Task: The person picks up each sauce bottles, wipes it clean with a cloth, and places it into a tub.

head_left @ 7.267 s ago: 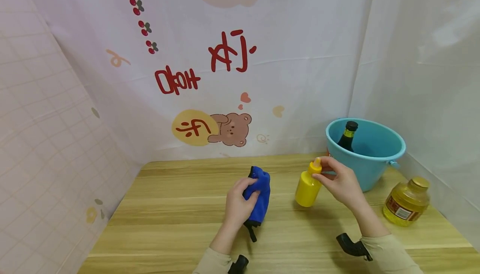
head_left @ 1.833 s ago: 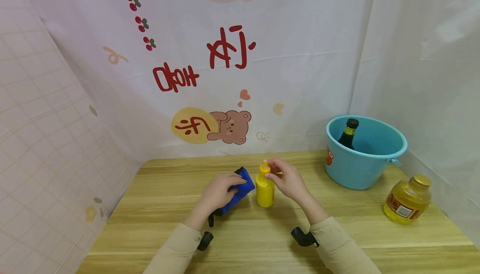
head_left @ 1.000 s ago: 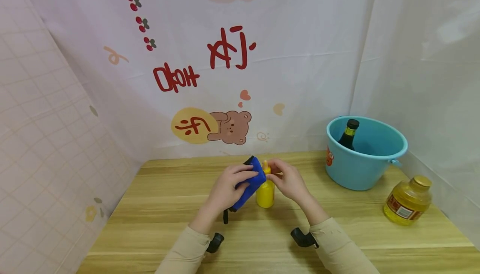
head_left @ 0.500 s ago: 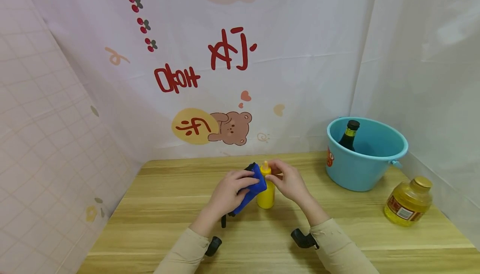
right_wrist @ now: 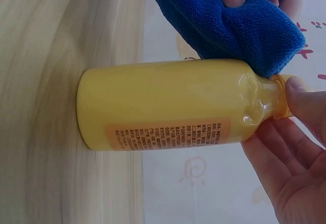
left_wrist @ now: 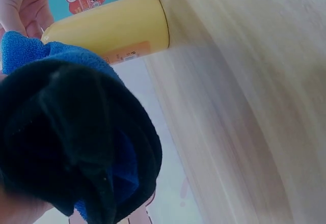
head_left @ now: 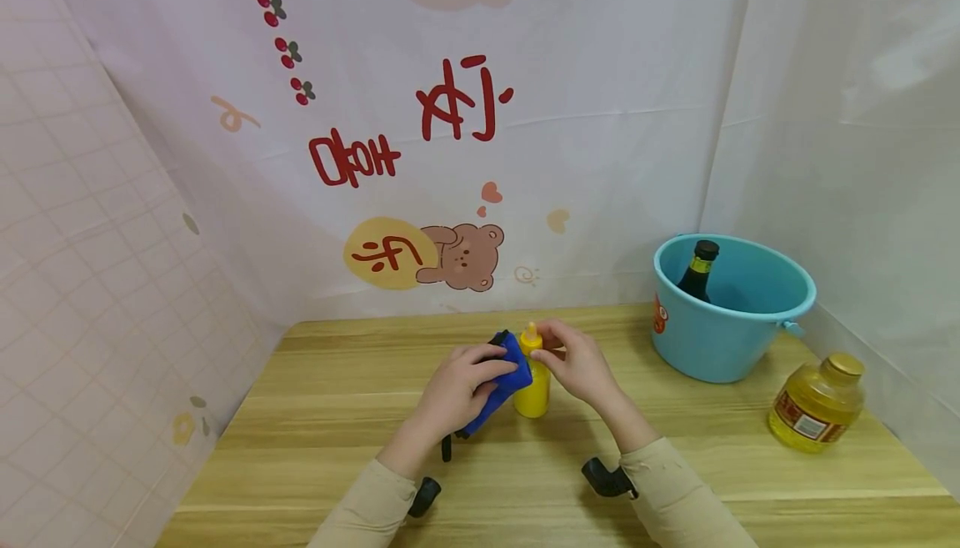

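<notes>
My left hand (head_left: 457, 384) grips a folded blue towel (head_left: 504, 382) with black edging and a black loop. The towel touches the shoulder of a yellow squeeze bottle (head_left: 532, 399), just below its cap, as the right wrist view shows. That bottle (right_wrist: 168, 104) stands upright on the table, printed label on its side. At its neck, my right hand (head_left: 573, 360) pinches it between thumb and fingers. In the left wrist view, the rolled end of the towel (left_wrist: 76, 132) covers much of the bottle's upper part.
A light blue bucket (head_left: 697, 344) stands at the back right, with a dark bottle (head_left: 696, 274) inside it. Nearer the right edge is a jar-shaped bottle of yellow oil (head_left: 815, 404). A printed white curtain (head_left: 600, 156) hangs behind the wooden table (head_left: 322, 448).
The yellow bottle has come left from beside the bucket to the table's middle. My left hand brought the towel against it, then slid it slightly down over the last second. The right hand keeps still.
</notes>
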Tool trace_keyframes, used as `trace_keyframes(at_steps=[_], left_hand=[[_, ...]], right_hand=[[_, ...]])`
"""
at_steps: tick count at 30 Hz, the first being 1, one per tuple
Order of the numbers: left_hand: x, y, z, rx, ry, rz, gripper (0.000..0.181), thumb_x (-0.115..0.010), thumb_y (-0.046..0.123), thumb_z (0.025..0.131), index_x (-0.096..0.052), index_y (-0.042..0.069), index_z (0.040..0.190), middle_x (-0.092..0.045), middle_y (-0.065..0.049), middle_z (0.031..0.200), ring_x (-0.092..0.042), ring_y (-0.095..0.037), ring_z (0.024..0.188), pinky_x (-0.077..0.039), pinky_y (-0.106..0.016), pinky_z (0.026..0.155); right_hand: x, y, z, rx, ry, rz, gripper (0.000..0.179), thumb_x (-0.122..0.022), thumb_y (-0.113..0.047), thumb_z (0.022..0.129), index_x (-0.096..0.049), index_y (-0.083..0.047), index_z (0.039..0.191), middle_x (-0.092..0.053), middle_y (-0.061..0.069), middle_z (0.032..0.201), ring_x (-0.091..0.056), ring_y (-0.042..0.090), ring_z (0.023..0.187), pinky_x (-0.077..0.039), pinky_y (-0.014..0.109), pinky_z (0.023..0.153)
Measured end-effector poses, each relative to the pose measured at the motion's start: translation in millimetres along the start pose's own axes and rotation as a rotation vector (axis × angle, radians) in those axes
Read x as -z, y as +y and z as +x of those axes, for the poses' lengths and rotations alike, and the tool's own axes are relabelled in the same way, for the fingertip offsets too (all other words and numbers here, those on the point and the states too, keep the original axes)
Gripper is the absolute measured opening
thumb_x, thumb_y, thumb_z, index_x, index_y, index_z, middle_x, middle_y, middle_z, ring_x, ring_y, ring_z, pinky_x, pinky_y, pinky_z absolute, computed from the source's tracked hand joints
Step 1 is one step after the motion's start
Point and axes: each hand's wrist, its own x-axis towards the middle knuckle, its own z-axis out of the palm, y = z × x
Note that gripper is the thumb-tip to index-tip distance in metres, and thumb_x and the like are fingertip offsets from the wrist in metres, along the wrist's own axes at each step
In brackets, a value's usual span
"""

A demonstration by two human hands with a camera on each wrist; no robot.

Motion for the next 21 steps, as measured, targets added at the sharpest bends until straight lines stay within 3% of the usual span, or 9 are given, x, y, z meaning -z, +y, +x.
trace_keyframes(at_steps=[12, 21], left_hand=[[-3.6, -1.2, -7.5, 0.028, -0.002, -0.036, 0.036, -0.075, 0.002, 0.086, -0.073, 0.02, 0.118, -0.063, -0.006, 0.127, -0.058, -0.03, 0.113, -0.05, -0.044, 0.095], [-6.9, -3.2, -12.8, 0.013, 0.024, -0.063, 0.036, -0.075, 0.0, 0.085, -0.074, 0.019, 0.116, -0.064, -0.008, 0.125, -0.059, -0.031, 0.112, -0.051, -0.045, 0.093]], right_hand=[[-0.1, 0.2, -0.7, -0.009, -0.001, -0.009, 0.029, -0.074, -0.003, 0.087, -0.065, -0.008, 0.115, -0.068, 0.004, 0.098, -0.068, 0.02, 0.088, -0.058, 0.034, 0.076], [-0.3, 0.0, -1.3, 0.0, 0.001, -0.013, 0.029, -0.074, -0.003, 0.087, -0.065, -0.008, 0.115, -0.068, 0.005, 0.098, -0.068, 0.021, 0.087, -0.059, 0.034, 0.075]])
